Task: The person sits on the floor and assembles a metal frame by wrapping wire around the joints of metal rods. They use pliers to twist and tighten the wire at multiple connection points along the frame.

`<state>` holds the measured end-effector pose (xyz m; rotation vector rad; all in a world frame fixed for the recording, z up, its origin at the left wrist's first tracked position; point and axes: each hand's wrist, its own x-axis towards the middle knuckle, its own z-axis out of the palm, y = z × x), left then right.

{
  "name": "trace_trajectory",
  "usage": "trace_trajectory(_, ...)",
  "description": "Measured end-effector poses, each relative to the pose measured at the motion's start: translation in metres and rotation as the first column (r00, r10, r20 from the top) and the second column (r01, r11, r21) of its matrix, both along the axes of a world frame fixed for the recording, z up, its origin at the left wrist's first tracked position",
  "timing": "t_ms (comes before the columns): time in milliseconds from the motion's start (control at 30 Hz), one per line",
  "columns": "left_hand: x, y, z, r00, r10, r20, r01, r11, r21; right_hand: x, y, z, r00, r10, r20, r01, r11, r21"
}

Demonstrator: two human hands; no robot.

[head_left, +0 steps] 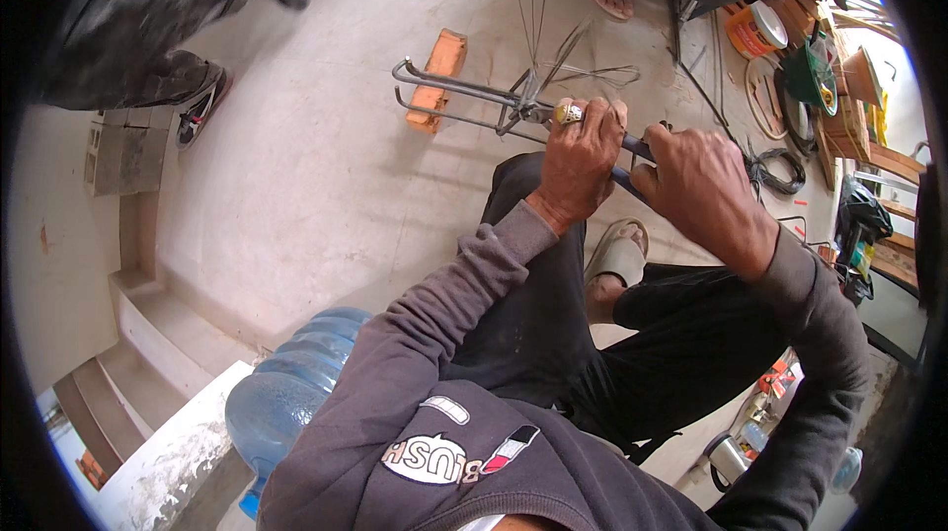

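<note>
My left hand (585, 151), with a ring on one finger, is closed around blue-handled pincers (637, 147) close to their jaws. My right hand (703, 181) wraps the handles further back. The pincer head meets a narrow frame of bent steel rebar (459, 87) at a crossing bar, beside a loose bunch of thin tie wire (568, 55). Under the rebar's hooked left end lies an orange brick (451, 54), which props it off the floor. My fingers cover part of the pincers and the rebar's right end.
A large blue water bottle (296, 373) lies by my left side. Two other people's legs are at upper left and top. At right are an orange-and-white bucket (757, 30), a green container (812, 75), a coil of black cable (780, 171) and wood planks. Steps (158, 334) descend at left.
</note>
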<state>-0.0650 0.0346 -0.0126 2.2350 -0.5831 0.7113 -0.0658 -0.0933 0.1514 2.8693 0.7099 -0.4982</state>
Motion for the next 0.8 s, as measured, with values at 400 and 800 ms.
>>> trace_trajectory(400,0.017,0.012,0.029,0.975,-0.192,-0.113,0.168,0.967,-0.191,-0.011,0.025,-0.018,0.727,0.55,0.411,-0.254,0.772,-0.583)
trace_trajectory(800,-0.002,0.015,0.022,0.98,-0.116,-0.163,0.078,0.972,-0.221,0.003,0.025,-0.005,0.946,0.24,0.216,-0.229,0.97,-0.075)
